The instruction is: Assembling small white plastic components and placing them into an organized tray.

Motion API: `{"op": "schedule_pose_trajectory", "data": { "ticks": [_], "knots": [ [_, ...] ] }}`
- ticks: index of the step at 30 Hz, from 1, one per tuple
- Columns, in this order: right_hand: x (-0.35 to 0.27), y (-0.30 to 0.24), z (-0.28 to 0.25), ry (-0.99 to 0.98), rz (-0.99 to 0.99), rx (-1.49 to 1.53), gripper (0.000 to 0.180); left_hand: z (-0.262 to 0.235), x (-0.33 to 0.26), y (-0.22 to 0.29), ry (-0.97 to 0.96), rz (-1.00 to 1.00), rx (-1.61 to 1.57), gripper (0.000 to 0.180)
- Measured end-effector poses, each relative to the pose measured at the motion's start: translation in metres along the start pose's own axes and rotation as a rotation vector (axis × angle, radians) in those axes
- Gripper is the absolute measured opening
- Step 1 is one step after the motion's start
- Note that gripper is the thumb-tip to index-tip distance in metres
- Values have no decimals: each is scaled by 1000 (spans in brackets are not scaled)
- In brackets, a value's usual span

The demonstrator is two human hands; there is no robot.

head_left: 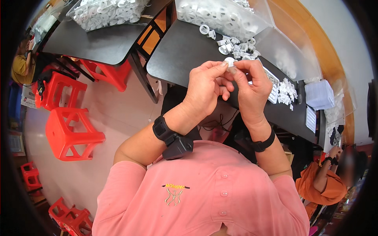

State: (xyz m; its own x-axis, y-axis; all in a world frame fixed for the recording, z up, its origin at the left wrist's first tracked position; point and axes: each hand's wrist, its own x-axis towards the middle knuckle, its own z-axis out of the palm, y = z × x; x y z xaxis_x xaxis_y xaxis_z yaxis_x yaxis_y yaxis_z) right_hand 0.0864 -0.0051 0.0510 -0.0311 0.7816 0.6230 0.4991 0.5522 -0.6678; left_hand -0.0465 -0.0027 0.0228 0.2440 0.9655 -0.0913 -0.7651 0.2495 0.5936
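**A small white part (230, 61) is held at the tips of the fingers**

Nearest is the pink shirt (189, 185), and above it both forearms reach to the work. The left hand (202, 88) pinches the part between thumb and index finger, while its other fingers are curled loosely. The right hand (254, 84) also closes thumb and finger on the part, from the other side. The part is in the air, above the near edge of the dark table (177, 55).

The part is mostly covered, so I cannot tell its full shape. It looks like plastic: probably very light, stiff, and rather smooth, so it could slip from the fingers. I would take hold of it by its outer edge, with gentle pressure, because thin portions may break.

Just beyond the hands lies a loose pile of similar white pieces (238, 48); to the right there is a heap of smaller white pieces (286, 93). Behind the pile stands a clear bin (258, 28), filled with white pieces. Farther away are a red stool (73, 131) at left and a co-worker in orange (323, 185) at right.
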Motion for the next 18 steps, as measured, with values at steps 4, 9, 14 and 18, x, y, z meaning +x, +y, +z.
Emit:
{"op": "schedule_pose_trajectory", "data": {
  "ticks": [4,9,14,18],
  "knots": [
    [6,4,1,-33,121,69,10,-4,3,-1,-14,-27,-24,22],
    [29,-6,-8,-40,-16,-32,8,-15,8,20,9,-31,306,30],
    [42,-11,-7,-8,-151,-172,11,-23,12,13,277,915,1585,84],
    [22,35,17,-166,-169,-450,11,-21,17,8,284,799,1666,106]
  ]
}}
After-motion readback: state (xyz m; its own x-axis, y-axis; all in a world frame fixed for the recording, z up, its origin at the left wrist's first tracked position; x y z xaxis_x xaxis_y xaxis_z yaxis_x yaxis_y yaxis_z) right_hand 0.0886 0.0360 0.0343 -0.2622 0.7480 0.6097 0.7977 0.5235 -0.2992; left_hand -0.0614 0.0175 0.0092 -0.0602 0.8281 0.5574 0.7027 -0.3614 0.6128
